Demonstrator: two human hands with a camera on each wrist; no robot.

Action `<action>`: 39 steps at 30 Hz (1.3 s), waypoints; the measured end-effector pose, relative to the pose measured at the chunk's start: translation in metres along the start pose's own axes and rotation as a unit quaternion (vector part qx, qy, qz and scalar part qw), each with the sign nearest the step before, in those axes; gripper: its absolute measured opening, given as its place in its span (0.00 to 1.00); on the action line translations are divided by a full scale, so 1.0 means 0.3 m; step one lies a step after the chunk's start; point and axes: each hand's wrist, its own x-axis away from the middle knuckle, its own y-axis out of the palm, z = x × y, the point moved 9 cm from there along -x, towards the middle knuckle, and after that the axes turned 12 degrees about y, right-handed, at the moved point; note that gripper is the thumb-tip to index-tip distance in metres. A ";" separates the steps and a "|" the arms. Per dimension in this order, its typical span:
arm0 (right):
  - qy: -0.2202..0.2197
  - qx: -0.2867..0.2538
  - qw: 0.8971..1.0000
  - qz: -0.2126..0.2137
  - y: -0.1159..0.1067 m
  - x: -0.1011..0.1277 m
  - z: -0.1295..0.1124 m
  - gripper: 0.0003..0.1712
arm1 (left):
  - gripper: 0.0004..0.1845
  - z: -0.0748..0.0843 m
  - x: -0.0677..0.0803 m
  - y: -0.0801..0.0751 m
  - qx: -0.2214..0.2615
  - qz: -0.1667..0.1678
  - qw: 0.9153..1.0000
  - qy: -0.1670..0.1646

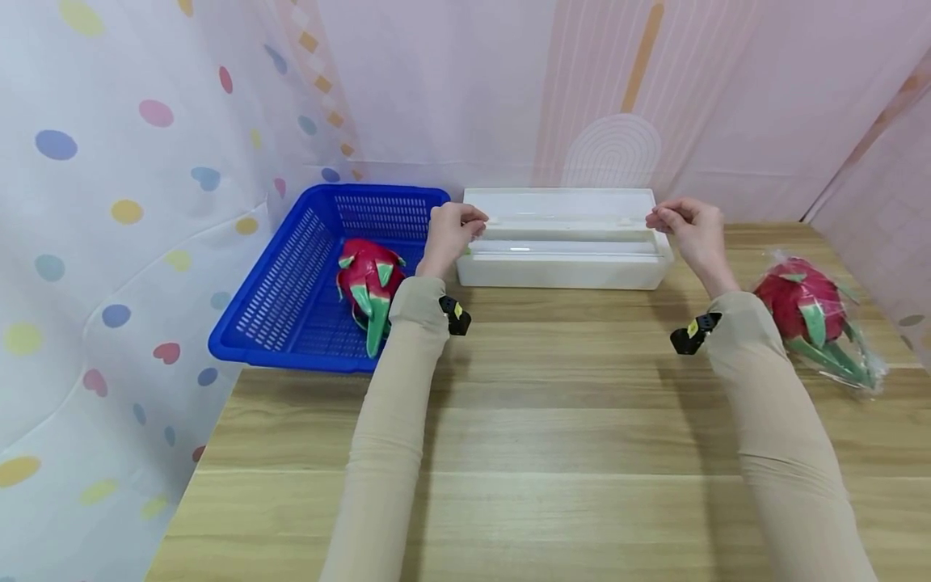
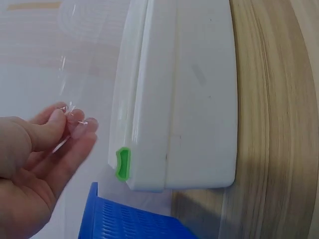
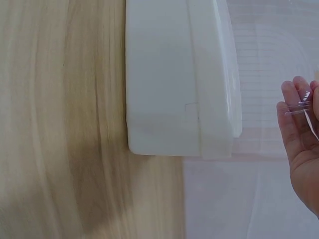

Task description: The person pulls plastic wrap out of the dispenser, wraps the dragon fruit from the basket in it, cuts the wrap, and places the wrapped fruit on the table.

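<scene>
Clear film [image 2: 75,119] (barely visible) is being pinched by both the left hand [image 1: 451,230] and right hand [image 1: 687,226], fingers curled, above the white dispenser box [image 1: 563,259] sitting on the wooden surface [image 1: 553,420].

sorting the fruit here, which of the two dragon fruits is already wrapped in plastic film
The dragon fruit on the table at the right, beside the person's right arm, is wrapped: clear film bunches around it. The dragon fruit in the blue basket is bare.
</scene>
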 end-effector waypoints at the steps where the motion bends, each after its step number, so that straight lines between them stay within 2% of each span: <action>1: 0.000 0.003 1.000 0.000 -0.001 0.001 -0.002 0.13 | 0.11 0.000 -0.003 -0.001 0.002 -0.001 1.000 0.007; 7: 0.002 0.001 1.000 -0.006 -0.011 0.002 -0.013 0.10 | 0.11 -0.005 -0.019 -0.011 0.011 -0.004 0.999 0.032; 14: 0.004 -0.005 1.000 -0.011 -0.018 0.002 -0.030 0.09 | 0.11 0.000 -0.027 -0.030 0.004 0.000 0.999 0.037; 21: -0.011 -0.014 1.000 -0.010 -0.028 0.004 -0.056 0.08 | 0.10 0.016 -0.034 -0.049 0.019 0.002 0.999 0.039; 29: -0.023 -0.036 0.999 -0.027 -0.038 0.004 -0.079 0.08 | 0.11 0.030 -0.049 -0.065 0.032 -0.012 0.998 0.044; 39: -0.020 -0.016 0.999 -0.037 -0.051 0.007 -0.103 0.08 | 0.09 0.049 -0.068 -0.097 0.027 -0.014 0.997 0.066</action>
